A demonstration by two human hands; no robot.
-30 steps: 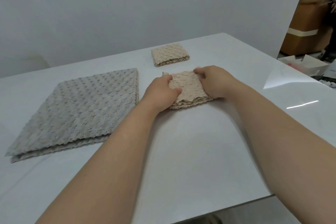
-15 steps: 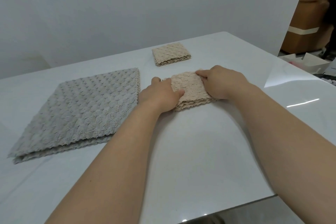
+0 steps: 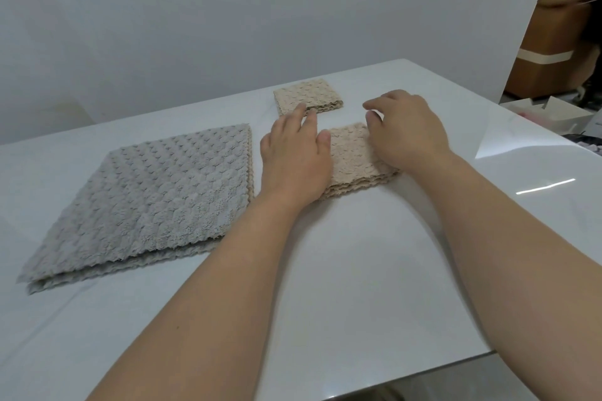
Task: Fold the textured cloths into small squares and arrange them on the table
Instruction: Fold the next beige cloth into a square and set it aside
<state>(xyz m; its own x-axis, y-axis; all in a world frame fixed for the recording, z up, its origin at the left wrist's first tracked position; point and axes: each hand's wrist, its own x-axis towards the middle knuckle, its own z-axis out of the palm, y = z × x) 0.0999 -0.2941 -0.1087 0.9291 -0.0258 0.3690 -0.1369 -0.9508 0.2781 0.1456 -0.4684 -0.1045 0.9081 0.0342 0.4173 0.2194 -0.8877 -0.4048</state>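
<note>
The white table is smooth and glossy, w/ light reflections at its right side. On the left part lies the grey cloth: large, approx. square, folded only once as far as I can judge, since two layers show at the near edge. Its surface is bumpy and fluffy, w/ a wavy border.

Just right of it lies the near beige square, same bumpy fabric, several layers stacked at the near edge. The left hand rests at its left side, thumb on the cloth, fingers nearly straight and together, holding nothing. The right hand lies over the right side, fingers loosely curled and apart, no grip on anything.

Step in hand, in my opinion: the last pressing and squaring of this second piece. The next move probably calls for taking the grey cloth and folding it more, corners matched, because the pile is soft and layers slip.

Behind, near the left fingertips, lies the far beige square, already small and neat. Then a plain grey wall.
</note>
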